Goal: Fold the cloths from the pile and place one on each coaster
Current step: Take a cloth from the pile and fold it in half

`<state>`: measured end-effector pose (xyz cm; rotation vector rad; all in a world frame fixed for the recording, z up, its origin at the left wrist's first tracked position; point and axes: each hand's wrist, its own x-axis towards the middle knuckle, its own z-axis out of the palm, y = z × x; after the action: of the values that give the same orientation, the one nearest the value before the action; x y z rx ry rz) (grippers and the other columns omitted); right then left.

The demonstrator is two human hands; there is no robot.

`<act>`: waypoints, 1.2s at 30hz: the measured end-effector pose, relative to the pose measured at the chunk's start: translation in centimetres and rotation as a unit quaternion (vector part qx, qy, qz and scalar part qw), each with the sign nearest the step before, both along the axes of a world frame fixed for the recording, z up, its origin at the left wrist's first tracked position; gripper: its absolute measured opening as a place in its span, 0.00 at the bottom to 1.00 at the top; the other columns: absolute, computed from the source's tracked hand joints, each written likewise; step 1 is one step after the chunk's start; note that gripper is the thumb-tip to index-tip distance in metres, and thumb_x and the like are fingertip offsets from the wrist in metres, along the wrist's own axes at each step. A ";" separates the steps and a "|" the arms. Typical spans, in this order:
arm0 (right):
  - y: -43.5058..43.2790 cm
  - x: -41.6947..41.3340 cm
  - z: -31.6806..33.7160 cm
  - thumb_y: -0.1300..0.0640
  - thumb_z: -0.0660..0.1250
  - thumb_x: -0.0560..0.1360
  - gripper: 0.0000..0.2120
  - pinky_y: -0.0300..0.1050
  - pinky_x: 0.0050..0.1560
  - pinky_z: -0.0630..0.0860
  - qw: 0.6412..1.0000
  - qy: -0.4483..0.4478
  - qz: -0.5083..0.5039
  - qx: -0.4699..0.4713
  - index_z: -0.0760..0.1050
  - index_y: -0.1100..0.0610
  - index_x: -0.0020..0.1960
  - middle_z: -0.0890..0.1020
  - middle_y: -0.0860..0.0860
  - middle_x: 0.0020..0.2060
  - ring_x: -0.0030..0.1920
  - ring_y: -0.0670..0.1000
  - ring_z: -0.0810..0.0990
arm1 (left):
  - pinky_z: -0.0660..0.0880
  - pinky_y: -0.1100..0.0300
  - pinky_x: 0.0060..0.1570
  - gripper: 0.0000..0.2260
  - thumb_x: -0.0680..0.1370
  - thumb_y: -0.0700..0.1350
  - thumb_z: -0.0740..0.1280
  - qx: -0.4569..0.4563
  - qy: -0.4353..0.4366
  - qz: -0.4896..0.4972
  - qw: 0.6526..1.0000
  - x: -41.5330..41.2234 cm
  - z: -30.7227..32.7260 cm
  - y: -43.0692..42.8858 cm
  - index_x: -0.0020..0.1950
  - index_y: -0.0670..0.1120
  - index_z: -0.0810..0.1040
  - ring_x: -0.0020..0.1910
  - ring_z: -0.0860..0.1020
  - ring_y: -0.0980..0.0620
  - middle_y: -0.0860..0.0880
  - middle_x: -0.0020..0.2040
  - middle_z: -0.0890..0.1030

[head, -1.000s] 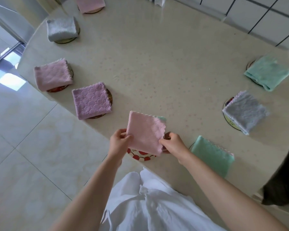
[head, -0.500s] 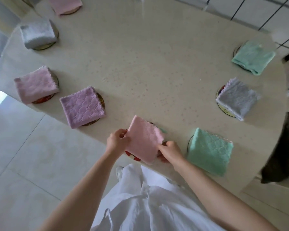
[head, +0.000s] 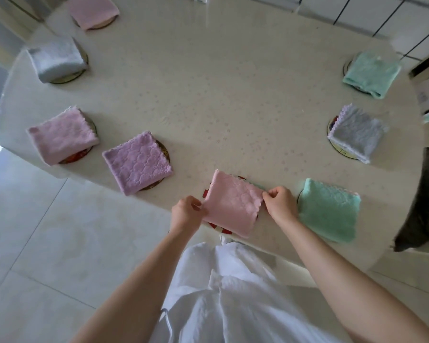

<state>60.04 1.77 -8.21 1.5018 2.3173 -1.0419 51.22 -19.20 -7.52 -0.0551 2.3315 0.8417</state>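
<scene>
**Pink cloth on the near coaster**

I see the folded pink cloth lying on the red-and-white coaster at the table near edge. My left hand pinches its left edge and my right hand pinches its right corner, fingers curled. The purple cloth and green cloth flank it, apart. Print on the yellow coaster is too small to read. Open tabletop lies beyond

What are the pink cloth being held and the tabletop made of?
The pink cloth looks like microfibre or fleece: matte, fuzzy, with an embossed scale pattern and a wavy edge. The tabletop seems polished stone or a stone-like composite: smooth, cream, finely speckled, faintly glossy. Looks alone cannot settle either.
</scene>
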 end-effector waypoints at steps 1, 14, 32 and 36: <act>-0.5 -0.1 0.5 0.53 0.66 0.73 0.06 0.45 0.43 0.73 0.999 0.015 0.007 0.035 0.73 0.55 0.43 0.81 0.54 0.44 0.45 0.57 0.79 | 0.69 0.66 0.34 0.08 0.72 0.41 0.71 -0.001 0.002 -0.004 1.000 -0.1 -0.1 -0.5 0.50 0.43 0.80 0.40 0.76 0.51 0.46 0.46 0.82; -11.5 -7.6 2.5 0.59 0.64 0.75 0.12 0.45 0.53 0.72 0.975 0.125 0.173 0.054 0.72 0.62 0.58 0.78 0.56 0.53 0.53 0.55 0.77 | 0.77 0.52 0.46 0.07 0.72 0.38 0.67 0.061 0.060 0.144 0.986 -5.4 0.3 -11.7 0.48 0.46 0.80 0.43 0.81 0.43 0.44 0.44 0.83; -15.2 -22.3 2.4 0.55 0.66 0.73 0.17 0.41 0.52 0.71 0.974 0.029 0.185 -0.125 0.73 0.59 0.61 0.80 0.54 0.54 0.55 0.55 0.78 | 0.78 0.53 0.50 0.01 0.73 0.36 0.66 0.155 -0.177 0.335 0.912 -13.8 0.7 -13.6 0.44 0.39 0.75 0.43 0.75 0.46 0.41 0.44 0.76; -15.0 -24.4 2.1 0.54 0.66 0.71 0.08 0.42 0.36 0.69 0.974 -0.019 0.188 -0.126 0.76 0.59 0.45 0.81 0.55 0.41 0.44 0.55 0.78 | 0.76 0.58 0.39 0.06 0.76 0.43 0.68 0.164 -0.171 0.355 0.904 -15.0 1.2 -13.2 0.43 0.42 0.74 0.39 0.74 0.47 0.43 0.41 0.75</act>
<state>35.67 -13.19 -6.15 0.9338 2.2222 -1.1325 36.17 -32.43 -6.28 -0.8768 1.7966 1.4299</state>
